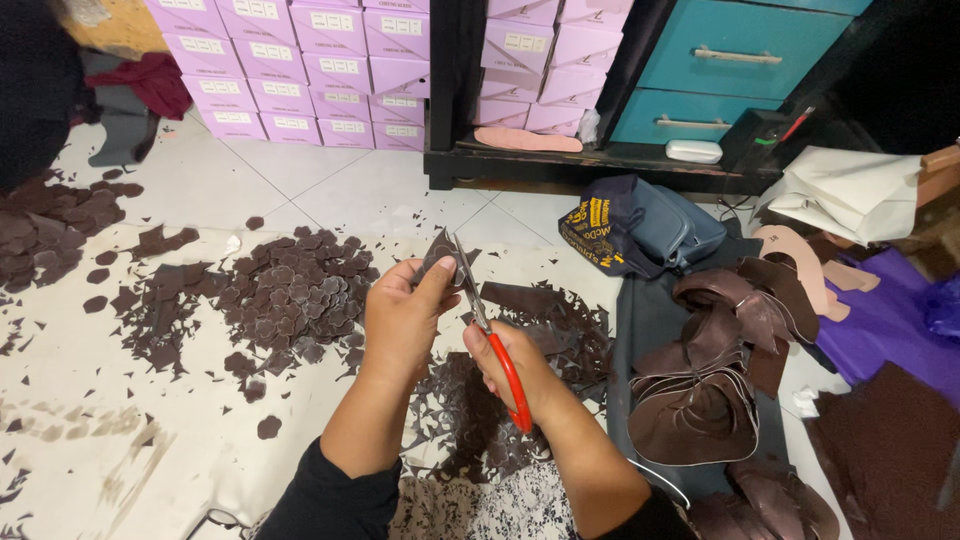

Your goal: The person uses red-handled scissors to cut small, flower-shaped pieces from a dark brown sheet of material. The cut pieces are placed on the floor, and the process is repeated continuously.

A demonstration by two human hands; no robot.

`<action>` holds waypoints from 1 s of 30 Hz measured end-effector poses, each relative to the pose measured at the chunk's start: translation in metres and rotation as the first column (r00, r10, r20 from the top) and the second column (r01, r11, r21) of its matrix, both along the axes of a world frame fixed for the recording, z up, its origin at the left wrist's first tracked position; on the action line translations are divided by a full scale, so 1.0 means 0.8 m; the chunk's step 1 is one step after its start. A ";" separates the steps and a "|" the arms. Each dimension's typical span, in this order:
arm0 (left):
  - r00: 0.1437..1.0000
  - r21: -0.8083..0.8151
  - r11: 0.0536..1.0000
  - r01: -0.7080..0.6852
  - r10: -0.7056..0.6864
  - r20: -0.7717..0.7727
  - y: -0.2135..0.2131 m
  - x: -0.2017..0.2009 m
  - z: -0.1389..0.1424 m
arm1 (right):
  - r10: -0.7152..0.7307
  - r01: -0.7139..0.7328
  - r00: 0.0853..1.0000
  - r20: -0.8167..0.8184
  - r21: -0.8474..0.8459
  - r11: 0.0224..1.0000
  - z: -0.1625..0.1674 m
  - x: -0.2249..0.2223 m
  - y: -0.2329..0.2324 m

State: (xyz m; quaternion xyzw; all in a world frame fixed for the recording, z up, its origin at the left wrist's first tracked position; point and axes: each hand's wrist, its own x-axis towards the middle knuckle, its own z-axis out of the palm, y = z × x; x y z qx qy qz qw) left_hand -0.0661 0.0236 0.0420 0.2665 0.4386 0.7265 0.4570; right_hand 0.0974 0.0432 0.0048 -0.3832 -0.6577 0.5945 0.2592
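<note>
My left hand point(402, 318) pinches a small dark brown leather piece point(436, 256) between thumb and fingers at the centre of the view. My right hand point(505, 365) grips red-handled scissors point(497, 345), whose metal blades reach up to the piece and meet it at its right edge. Both hands hover above a white floor cover strewn with brown offcuts. Just left of my left hand lies a heap of cut brown pieces point(295, 290).
A stack of larger brown leather shapes point(715, 370) lies right, on dark cloth. A blue bag point(640, 225) sits behind it. Lilac boxes point(310, 70) line the back wall beside a teal drawer unit point(740, 60). More scraps point(55, 215) are far left.
</note>
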 end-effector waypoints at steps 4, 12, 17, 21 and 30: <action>1.000 0.009 1.000 0.001 0.000 -0.013 -0.002 -0.002 0.001 | 0.017 -0.022 0.996 -0.091 -0.063 0.998 0.000 0.000 0.000; 0.998 -0.023 1.000 0.003 -0.004 -0.063 -0.001 -0.007 0.001 | 0.031 -0.039 0.994 -0.101 -0.082 0.996 0.000 0.002 0.001; 0.998 -0.033 0.999 0.029 -0.030 -0.050 -0.002 -0.005 0.001 | 0.013 -0.026 0.992 -0.127 -0.099 0.995 0.000 0.004 0.000; 0.995 -0.041 0.998 0.037 -0.041 -0.092 -0.004 -0.005 0.002 | 0.018 -0.021 0.996 -0.083 -0.033 0.999 0.003 0.006 -0.002; 0.987 -0.089 0.995 0.051 -0.064 -0.146 -0.004 -0.003 0.006 | 0.005 -0.003 0.999 -0.041 0.066 0.998 0.008 0.006 -0.004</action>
